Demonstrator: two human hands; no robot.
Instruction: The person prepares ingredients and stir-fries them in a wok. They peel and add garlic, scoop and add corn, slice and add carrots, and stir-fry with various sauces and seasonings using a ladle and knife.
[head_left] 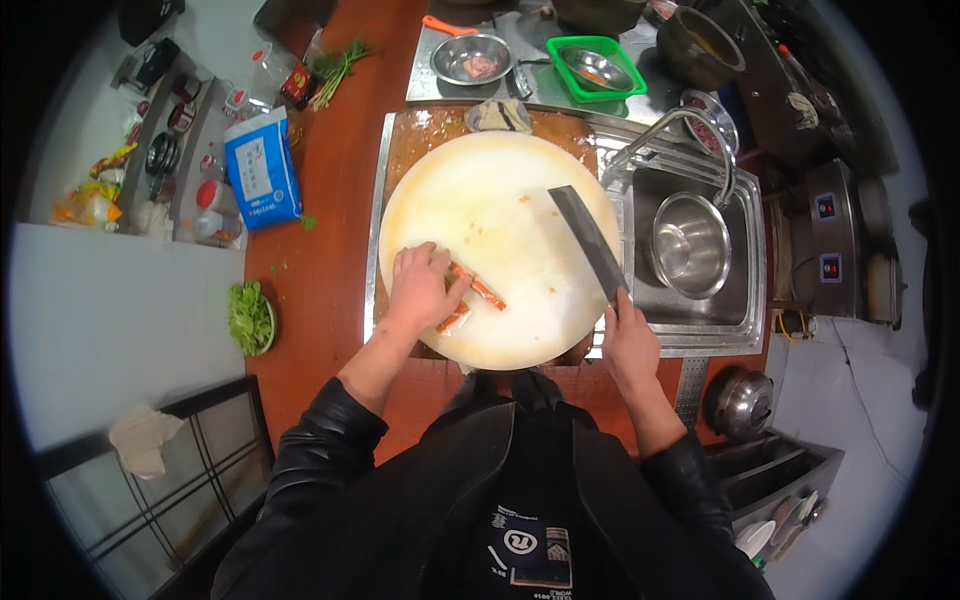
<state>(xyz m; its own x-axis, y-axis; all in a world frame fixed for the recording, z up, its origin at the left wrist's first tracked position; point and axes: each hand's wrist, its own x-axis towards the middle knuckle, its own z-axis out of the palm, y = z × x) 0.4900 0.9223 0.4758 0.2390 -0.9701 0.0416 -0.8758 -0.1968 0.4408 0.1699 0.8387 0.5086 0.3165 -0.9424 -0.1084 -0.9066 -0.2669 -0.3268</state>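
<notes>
A round pale cutting board (480, 190) lies in front of me. On its near left part are reddish-orange sausage pieces (486, 292), and my left hand (424, 285) bends over them, its fingers and thumb against them. Part of the pieces is hidden beneath that hand. At the board's right edge my right hand (630, 345) is wrapped round the handle of a cleaver (588, 242). Its dark blade slants up and left over the board, apart from the sausage. A few small crumbs dot the board's surface.
Right of the board is a steel sink with a curved faucet (728, 170) and a steel bowl (691, 246). Beyond the board stand another steel bowl (472, 60) holding meat and a green basket (597, 68). Leafy greens (250, 317) and a blue-white bag (262, 170) sit left.
</notes>
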